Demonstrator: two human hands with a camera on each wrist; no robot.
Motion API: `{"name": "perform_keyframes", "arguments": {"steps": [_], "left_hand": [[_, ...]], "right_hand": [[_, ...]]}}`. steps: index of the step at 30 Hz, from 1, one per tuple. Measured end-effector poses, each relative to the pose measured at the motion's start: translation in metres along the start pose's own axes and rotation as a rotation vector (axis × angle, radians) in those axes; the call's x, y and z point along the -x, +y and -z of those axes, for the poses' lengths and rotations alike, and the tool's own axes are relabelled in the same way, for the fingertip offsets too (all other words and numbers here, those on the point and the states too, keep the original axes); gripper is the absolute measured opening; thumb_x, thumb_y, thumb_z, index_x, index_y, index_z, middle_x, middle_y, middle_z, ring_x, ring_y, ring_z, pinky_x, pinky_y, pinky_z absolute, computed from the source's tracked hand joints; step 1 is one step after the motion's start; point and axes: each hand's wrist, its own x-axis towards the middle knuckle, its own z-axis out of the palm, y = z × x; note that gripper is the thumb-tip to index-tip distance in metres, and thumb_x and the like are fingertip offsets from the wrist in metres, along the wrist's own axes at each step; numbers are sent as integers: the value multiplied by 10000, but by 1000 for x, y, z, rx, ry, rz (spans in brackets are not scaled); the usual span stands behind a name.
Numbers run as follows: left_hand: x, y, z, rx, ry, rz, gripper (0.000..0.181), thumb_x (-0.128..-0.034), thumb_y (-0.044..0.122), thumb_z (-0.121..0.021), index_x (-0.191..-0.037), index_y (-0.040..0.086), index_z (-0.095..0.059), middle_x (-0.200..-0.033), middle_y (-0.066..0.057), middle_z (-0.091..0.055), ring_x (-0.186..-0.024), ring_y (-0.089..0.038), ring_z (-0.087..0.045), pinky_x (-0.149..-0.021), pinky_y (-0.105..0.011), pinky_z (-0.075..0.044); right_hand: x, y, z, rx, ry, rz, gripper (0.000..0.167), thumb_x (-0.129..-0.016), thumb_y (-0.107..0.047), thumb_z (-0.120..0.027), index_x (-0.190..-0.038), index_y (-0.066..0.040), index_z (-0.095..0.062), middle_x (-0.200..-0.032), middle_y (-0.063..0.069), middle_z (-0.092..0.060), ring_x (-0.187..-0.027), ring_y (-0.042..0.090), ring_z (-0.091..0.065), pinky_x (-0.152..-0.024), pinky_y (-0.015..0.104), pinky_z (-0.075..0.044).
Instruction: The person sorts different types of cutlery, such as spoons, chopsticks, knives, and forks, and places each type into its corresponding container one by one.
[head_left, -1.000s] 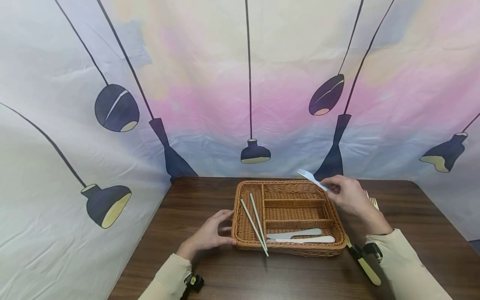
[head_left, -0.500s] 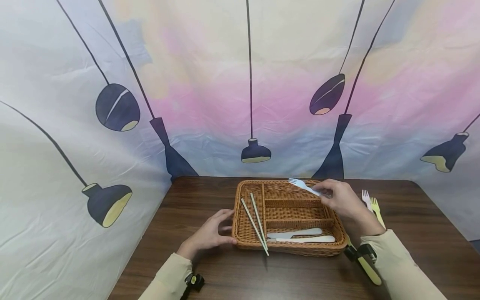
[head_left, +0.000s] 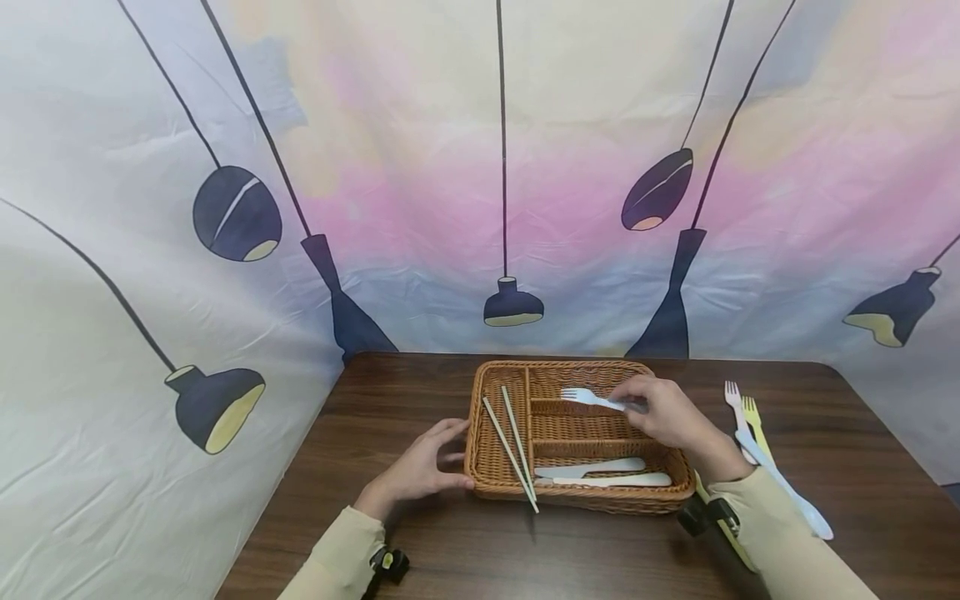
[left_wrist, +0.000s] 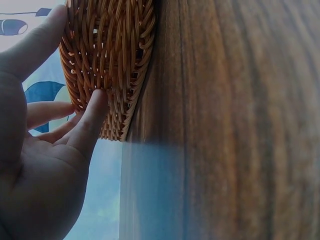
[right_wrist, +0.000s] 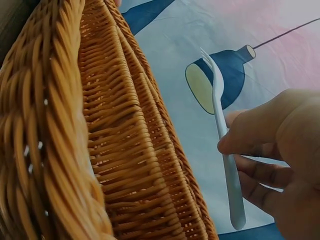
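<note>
A light blue fork (head_left: 588, 398) is pinched between the thumb and fingers of my right hand (head_left: 671, 412). It hangs over the back and middle compartments of a divided wicker basket (head_left: 600, 502), tines to the left; in the right wrist view the fork (right_wrist: 218, 92) stands clear of the basket's weave. My left hand (head_left: 416, 462) touches the basket's left side. In the left wrist view its extended fingers (left_wrist: 92, 112) rest against the woven wall. Two pale chopsticks (head_left: 510, 454) lean in the left compartment, ends over the front rim. Two white knives (head_left: 630, 480) lie in the front compartment.
On the dark wooden table (head_left: 435, 550), right of the basket, lie a pink fork (head_left: 734, 402), a yellow fork (head_left: 752, 417) and a light blue utensil (head_left: 795, 493). A yellow handle (head_left: 738, 546) shows partly beneath my right wrist. A printed cloth (head_left: 420, 208) hangs behind.
My right hand has brought the blue fork left and down from beyond the back right rim to above the compartments. More utensils at the right have come into sight. My left hand stays put.
</note>
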Motion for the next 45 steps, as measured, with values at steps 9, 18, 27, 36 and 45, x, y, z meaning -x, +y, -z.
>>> {"name": "perform_keyframes", "arguments": {"steps": [9, 18, 27, 36, 45], "left_hand": [[0, 0, 0, 7, -5, 2, 973, -769, 321, -835, -1512, 0, -296, -1482, -135, -335, -1208, -372, -568, -967, -357, -561], [-1, -1, -1, 14, -7, -7, 976, -766, 314, -838, -1509, -12, -296, -1481, -136, -331, -1206, -375, -569, -965, -351, -561], [-1, -1, -1, 13, -9, -5, 974, -769, 315, -836, -1509, -14, -296, -1481, -139, -329, -1200, -380, -572, -964, -371, -562], [-1, -1, 0, -8, -5, -1, 970, -770, 332, -834, -1512, 5, -302, -1481, -125, -338, -1188, -356, -589, -954, -345, -568], [0, 1, 1, -14, -7, 15, 970, -773, 343, -828, -1517, 18, -297, -1492, -124, -329, -1199, -349, -583, -949, -300, -568]], "right_hand": [[1, -3, -5, 8, -41, -21, 324, -840, -47, -725, -1153, -125, -696, -1124, 47, -672, -932, 247, -616, -701, 351, -544], [2, -5, -3, -2, -31, -51, 327, -844, -78, -740, -1167, -95, -689, -1099, 54, -678, -901, 233, -623, -706, 363, -559], [3, -3, -4, -12, -13, -51, 316, -844, -66, -736, -1156, -84, -688, -1049, 79, -681, -831, 183, -615, -646, 289, -540], [4, 2, -1, -5, 8, -74, 312, -849, -76, -731, -1158, -87, -688, -1027, 64, -682, -821, 146, -621, -646, 291, -549], [5, 3, 11, -6, 43, -136, 312, -868, -117, -723, -1176, -101, -675, -1058, 93, -672, -879, 226, -645, -708, 397, -575]]}}
